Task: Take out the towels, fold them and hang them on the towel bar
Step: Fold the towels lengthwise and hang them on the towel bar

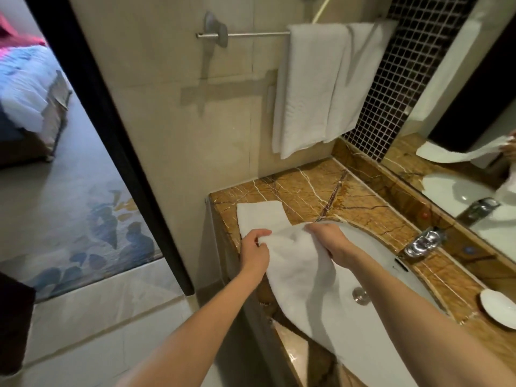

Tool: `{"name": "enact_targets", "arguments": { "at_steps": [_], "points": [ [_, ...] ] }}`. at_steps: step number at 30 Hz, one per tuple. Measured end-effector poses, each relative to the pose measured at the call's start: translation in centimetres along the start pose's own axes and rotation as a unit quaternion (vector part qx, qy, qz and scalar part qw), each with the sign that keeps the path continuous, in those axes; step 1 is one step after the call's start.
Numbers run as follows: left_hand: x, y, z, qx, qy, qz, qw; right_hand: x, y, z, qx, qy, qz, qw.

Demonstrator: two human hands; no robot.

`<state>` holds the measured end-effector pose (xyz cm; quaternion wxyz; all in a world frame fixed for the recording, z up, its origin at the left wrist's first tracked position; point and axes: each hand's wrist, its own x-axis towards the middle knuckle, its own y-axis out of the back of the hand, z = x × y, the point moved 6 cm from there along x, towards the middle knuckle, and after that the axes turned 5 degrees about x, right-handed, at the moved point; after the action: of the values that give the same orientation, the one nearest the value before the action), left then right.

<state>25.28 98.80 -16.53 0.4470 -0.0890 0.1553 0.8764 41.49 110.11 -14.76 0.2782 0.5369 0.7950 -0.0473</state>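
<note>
A brown veined marble counter (321,188) runs before me, with a white basin (374,244) and its metal drain (360,296) set in. A chrome faucet (424,243) stands far right and a white dish (499,308) near right. Behind are a mirror (480,113) and dark mosaic tile (405,79). Through the doorway on my left lie patterned carpet (83,219) and a bed (28,88).

The left forearm (195,328) and right forearm (418,317) are bare, slender and smooth as far as the view shows (upper arms lie out of sight). The left hand (254,254) and right hand (331,241) are bare too.
</note>
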Motion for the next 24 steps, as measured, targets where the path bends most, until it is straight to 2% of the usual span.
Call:
{"name": "enact_targets", "arguments": {
  "at_steps": [8, 14, 20, 24],
  "points": [
    [1.0, 3.5, 10.9, -0.038, -0.084, 0.004, 0.996, -3.5, 1.5, -9.8, 0.030, 0.101, 0.065, 0.992],
    [2.0, 6.8, 19.0, -0.103, -0.149, 0.010, 0.983, -6.3, 2.2, -16.7, 0.107, 0.177, 0.107, 0.973],
    [1.3, 9.1, 27.7, -0.121, -0.222, -0.057, 0.966, -10.2, 3.0, -24.0, 0.175, 0.225, 0.119, 0.951],
    [0.5, 10.0, 33.3, -0.084, -0.289, -0.084, 0.950, -12.6, 4.3, -28.6, 0.164, 0.264, 0.147, 0.939]
  ]
}}
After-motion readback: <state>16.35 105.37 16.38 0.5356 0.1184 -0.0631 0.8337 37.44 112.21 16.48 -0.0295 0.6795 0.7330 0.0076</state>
